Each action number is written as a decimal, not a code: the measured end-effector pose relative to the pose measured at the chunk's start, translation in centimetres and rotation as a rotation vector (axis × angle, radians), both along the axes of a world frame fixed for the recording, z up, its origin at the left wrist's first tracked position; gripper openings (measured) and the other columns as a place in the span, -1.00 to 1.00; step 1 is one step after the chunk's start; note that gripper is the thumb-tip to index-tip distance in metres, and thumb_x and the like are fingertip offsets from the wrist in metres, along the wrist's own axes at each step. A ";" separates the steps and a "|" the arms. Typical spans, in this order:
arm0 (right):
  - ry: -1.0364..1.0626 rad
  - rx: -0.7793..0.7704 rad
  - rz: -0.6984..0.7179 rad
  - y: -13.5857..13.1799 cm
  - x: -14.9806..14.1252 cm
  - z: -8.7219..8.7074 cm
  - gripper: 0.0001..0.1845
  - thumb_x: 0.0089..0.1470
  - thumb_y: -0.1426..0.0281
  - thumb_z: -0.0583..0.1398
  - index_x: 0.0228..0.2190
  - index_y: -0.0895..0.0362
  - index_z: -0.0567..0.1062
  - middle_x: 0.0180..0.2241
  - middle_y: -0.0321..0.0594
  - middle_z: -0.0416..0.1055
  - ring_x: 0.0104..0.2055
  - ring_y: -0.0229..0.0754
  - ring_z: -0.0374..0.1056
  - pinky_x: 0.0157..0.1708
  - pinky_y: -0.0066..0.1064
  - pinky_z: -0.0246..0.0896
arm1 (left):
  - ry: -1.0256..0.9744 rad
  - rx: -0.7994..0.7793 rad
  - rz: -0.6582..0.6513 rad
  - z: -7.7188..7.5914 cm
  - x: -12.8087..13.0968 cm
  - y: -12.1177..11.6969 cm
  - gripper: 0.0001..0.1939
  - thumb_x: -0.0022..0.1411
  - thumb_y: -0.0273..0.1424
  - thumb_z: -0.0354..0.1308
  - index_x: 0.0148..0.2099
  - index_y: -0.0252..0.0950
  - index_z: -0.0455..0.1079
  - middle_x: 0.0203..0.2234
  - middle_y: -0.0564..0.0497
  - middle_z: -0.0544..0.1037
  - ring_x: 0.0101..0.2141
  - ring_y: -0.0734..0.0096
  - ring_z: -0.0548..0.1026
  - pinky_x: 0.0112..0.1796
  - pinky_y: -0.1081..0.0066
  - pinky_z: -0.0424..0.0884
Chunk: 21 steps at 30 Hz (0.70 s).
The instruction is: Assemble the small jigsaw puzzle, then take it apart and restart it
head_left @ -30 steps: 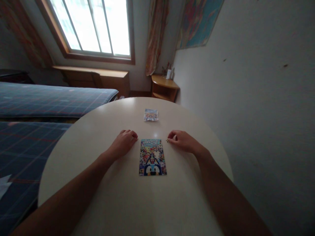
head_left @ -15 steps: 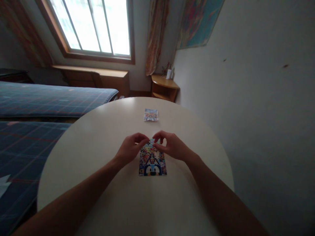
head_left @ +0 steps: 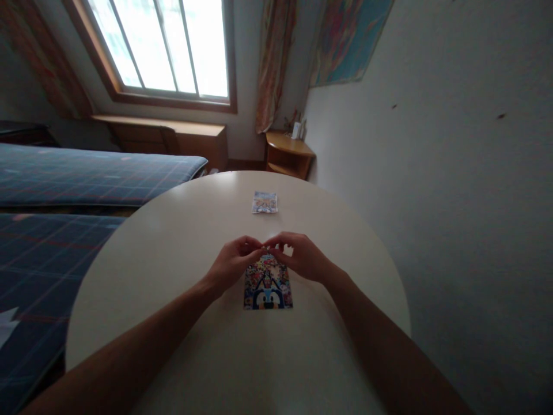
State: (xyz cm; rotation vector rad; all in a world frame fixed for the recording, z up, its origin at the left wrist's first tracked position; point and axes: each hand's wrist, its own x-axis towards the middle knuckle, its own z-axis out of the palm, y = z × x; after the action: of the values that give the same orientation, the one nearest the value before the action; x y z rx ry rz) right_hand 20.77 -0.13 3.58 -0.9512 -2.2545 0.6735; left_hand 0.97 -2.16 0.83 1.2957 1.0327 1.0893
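A small picture sheet (head_left: 268,285), crowded with coloured figures and with a blue cartoon dog's face along its near edge, lies flat on the round table (head_left: 173,230). My left hand (head_left: 237,259) is at its far left corner, thumb and fingers pinched together. From the other side my right hand (head_left: 300,253) also pinches, its fingertips meeting the left ones above the sheet's far edge. Whatever is between the fingertips is too small and covered to make out. The hands hide the sheet's far edge. Farther back lies a small packet (head_left: 265,203) printed with a similar dog picture.
Two plaid mattresses (head_left: 86,176) lie left of the table. A bare wall (head_left: 453,202) runs along the right. A corner shelf (head_left: 289,145) with small items stands behind, beside a low wooden cabinet (head_left: 199,132) under the window.
My two hands have come closer together, and their fingertips now meet over the sheet's far edge. The sheet and the packet have stayed in place.
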 end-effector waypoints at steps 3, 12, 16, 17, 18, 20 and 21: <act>0.004 0.028 0.035 0.0 0.1 0.0 -0.80 0.13 0.35 0.22 -0.18 0.10 0.56 -0.32 -0.24 0.51 -0.35 -0.29 0.37 -0.29 -0.44 0.24 | 0.012 -0.006 0.004 0.0 0.0 0.0 -0.71 0.01 -0.21 0.35 -0.33 -0.31 0.44 -0.46 0.01 0.59 -0.44 0.44 0.50 -0.41 0.46 0.38; -0.066 0.085 0.088 0.5 0.8 -0.1 -0.73 0.12 0.32 0.25 -0.14 0.09 0.60 -0.32 -0.20 0.53 -0.35 -0.28 0.38 -0.29 -0.44 0.26 | 0.203 0.094 -0.011 -0.6 -0.3 0.2 -0.77 0.13 -0.23 0.24 -0.31 -0.31 0.46 -0.42 -0.03 0.61 -0.40 0.36 0.54 -0.36 0.38 0.44; -0.158 0.035 0.124 0.7 1.6 0.0 -0.77 0.05 0.41 0.28 -0.20 0.09 0.63 -0.39 -0.23 0.54 -0.40 -0.28 0.38 -0.33 -0.46 0.23 | 0.570 0.419 -0.005 -0.6 -0.9 0.1 -0.82 0.21 -0.32 0.17 -0.18 -0.26 0.49 -0.28 -0.04 0.61 -0.25 0.27 0.53 -0.16 0.23 0.45; -0.187 0.005 0.125 0.8 1.8 0.1 -0.78 0.03 0.42 0.28 -0.22 0.09 0.64 -0.40 -0.23 0.55 -0.40 -0.28 0.39 -0.33 -0.46 0.23 | 0.641 0.499 -0.035 -0.6 -1.1 0.1 -0.80 0.21 -0.34 0.17 -0.12 -0.26 0.48 -0.19 -0.05 0.59 -0.16 0.24 0.51 -0.07 0.19 0.42; -0.212 -0.022 0.122 0.8 1.9 0.1 -0.78 0.01 0.42 0.29 -0.24 0.09 0.64 -0.40 -0.24 0.56 -0.40 -0.28 0.39 -0.34 -0.46 0.23 | 0.696 0.566 -0.084 -0.6 -1.3 0.1 -0.75 0.20 -0.35 0.18 -0.06 -0.25 0.45 -0.11 -0.07 0.56 -0.07 0.21 0.48 0.01 0.15 0.38; -0.249 -0.056 0.115 0.7 1.9 0.2 -0.79 -0.01 0.42 0.30 -0.26 0.08 0.65 -0.39 -0.25 0.57 -0.40 -0.27 0.39 -0.34 -0.46 0.22 | 0.772 0.645 -0.190 -0.8 -1.7 0.1 -0.65 0.19 -0.36 0.21 0.04 -0.24 0.40 0.03 -0.09 0.48 0.06 0.17 0.39 0.11 0.13 0.30; -0.270 -0.064 0.117 0.7 1.9 0.3 -0.80 -0.01 0.42 0.30 -0.27 0.08 0.65 -0.38 -0.25 0.57 -0.40 -0.27 0.39 -0.34 -0.46 0.22 | 0.797 0.658 -0.235 -0.9 -1.9 0.2 -0.62 0.19 -0.37 0.21 0.07 -0.23 0.38 0.07 -0.09 0.46 0.09 0.18 0.37 0.13 0.14 0.28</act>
State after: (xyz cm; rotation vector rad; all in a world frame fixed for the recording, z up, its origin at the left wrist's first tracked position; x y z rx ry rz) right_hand 22.69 0.58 3.84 -0.9977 -2.5552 0.7079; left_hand -0.90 -2.01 -0.11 2.4413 1.0659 0.7439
